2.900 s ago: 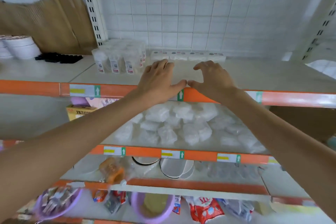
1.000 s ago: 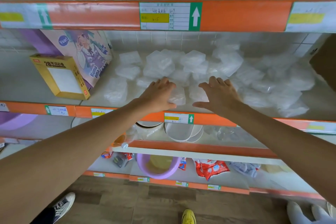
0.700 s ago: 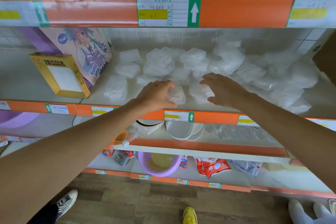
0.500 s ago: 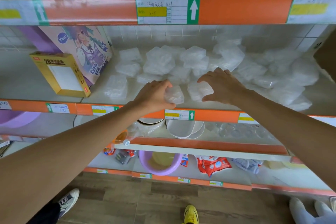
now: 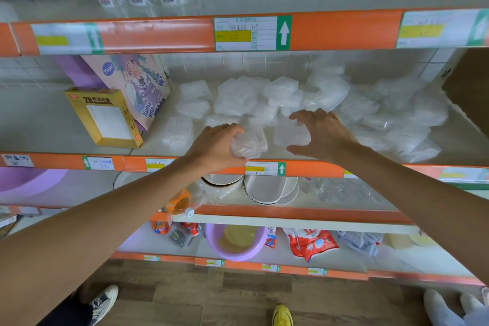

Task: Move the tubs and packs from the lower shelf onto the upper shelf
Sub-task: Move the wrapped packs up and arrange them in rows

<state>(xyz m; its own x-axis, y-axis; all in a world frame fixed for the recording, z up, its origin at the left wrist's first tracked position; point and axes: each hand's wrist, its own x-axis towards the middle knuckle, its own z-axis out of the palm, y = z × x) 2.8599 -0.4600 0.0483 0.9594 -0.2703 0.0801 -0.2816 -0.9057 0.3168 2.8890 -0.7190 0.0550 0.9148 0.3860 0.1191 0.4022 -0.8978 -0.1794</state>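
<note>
Lower shelf, front edge: one clear tub is gripped by the left hand, a second tub by the right hand, fingers clamped on both, so either could be squeezed out and dropped.

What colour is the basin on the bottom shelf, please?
The basin is purple; the head view shows it.

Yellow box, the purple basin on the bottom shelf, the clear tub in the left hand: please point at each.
Yellow box (image 5: 111,122): head view, white front panel.
Purple basin (image 5: 235,254): head view, front wall.
Clear tub (image 5: 250,144): head view, exposed side.
</note>
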